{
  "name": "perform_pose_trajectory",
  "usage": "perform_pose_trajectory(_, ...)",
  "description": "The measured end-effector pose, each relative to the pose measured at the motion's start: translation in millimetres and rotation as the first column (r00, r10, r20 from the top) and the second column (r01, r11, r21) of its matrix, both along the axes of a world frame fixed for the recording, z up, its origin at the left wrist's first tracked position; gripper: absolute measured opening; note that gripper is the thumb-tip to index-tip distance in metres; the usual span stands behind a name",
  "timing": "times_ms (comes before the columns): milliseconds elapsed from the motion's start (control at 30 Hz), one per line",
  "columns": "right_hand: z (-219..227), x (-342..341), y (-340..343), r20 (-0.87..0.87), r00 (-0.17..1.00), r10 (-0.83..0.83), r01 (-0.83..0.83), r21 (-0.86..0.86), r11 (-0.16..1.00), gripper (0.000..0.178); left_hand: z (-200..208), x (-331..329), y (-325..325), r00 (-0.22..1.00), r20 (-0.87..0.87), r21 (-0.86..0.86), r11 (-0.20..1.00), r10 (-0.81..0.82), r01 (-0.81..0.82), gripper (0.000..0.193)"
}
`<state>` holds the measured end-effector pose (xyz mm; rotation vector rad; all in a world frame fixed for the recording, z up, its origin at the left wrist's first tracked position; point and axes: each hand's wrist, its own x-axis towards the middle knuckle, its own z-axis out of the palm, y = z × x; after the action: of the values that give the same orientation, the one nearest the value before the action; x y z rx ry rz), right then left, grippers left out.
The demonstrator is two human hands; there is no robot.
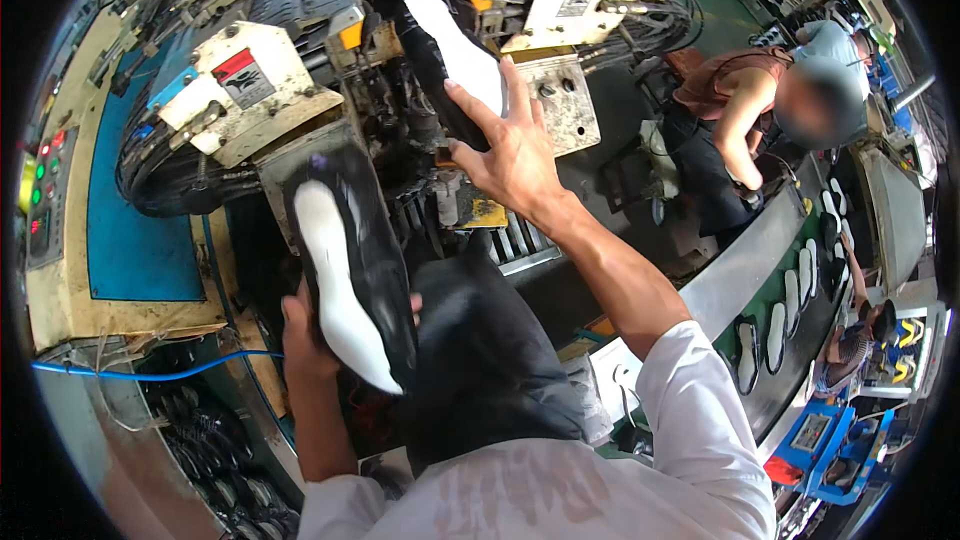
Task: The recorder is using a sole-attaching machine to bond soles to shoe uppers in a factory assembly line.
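Observation:
My left hand (306,338) is closed round the heel end of a black shoe upper (338,285) with a white insole board facing up. That shoe is tilted in front of the machine's left side, its far end close to a metal plate. Fingertips show on both sides of the shoe; the rest of the grip is hidden beneath it. My right hand (518,158) is spread out, its fingers resting on a second black shoe upper (455,52), also with a white insole board, which sits in the middle of the machine.
The shoe machine (250,90) has pale housings, hoses and metal clamps. A control panel (48,195) with lit buttons stands at far left. Black shoes (205,440) lie at lower left. A seated person (730,110) works at right, beside a conveyor (735,285) carrying several shoes.

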<state>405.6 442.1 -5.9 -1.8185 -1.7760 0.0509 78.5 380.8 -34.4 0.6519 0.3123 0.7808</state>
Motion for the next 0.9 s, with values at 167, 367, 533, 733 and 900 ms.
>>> perform_pose_trajectory(167,-21,-14,3,0.096,0.995,-0.033,0.033,-0.001,0.999,0.075,-52,-31,-79,0.984,-0.111,-0.313,0.935,0.137,-0.165,0.104)
perform_pose_trajectory(367,-25,-48,-1,0.090,0.993,-0.078,0.086,-0.092,0.992,0.080,-75,-13,-127,0.902,-0.395,-0.514,0.773,0.173,-0.373,0.086)
perform_pose_trajectory(533,-80,-41,-59,-0.324,0.931,0.169,-0.123,0.158,0.980,0.101,-154,-40,-167,0.782,-0.597,-0.323,0.839,0.179,-0.439,0.067)
perform_pose_trajectory(733,-214,-3,25,-0.646,0.763,0.015,-0.121,-0.121,0.985,0.094,-157,-25,-155,0.747,-0.662,-0.368,0.847,0.050,-0.383,0.076)
perform_pose_trajectory(900,-205,-36,12,-0.846,0.524,-0.093,-0.205,-0.231,0.951,0.081,-148,-27,-157,0.558,-0.830,-0.343,0.793,-0.005,-0.503,0.073)
